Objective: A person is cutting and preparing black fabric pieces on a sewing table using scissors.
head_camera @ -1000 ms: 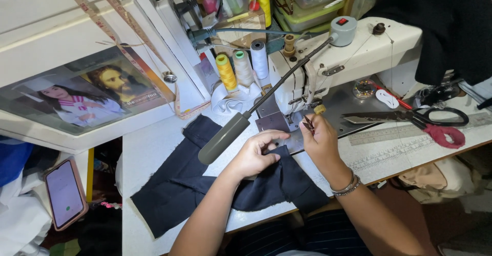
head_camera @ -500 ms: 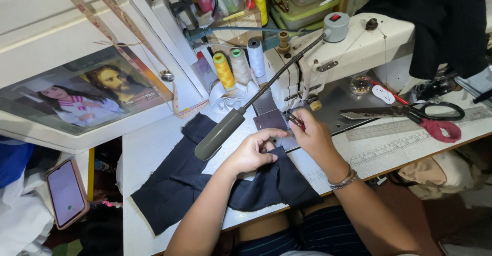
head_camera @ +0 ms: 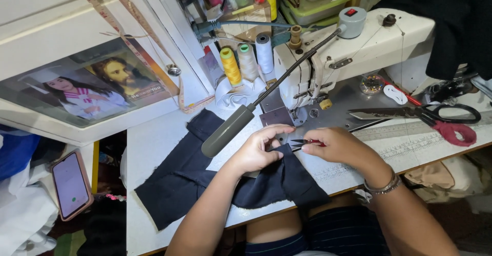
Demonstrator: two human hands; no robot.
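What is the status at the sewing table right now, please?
Left hand pinching the dark fabric. Right hand holding small thread snips, tips at the fabric edge. Machine's lamp arm hangs just above the left hand.

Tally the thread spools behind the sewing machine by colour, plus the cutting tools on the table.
Yellow thread spool: 1
Beige thread spool: 1
White thread spool: 1
Large red-and-black-handled scissors: 1
Small red-handled thread snips, in right hand: 1
Total: 5

White sewing table [head_camera: 154, 143]: dark navy cloth piece [head_camera: 179, 184] laid near-left; large red-handled scissors [head_camera: 425, 116] laid right; white sewing machine [head_camera: 359, 46] mounted far.
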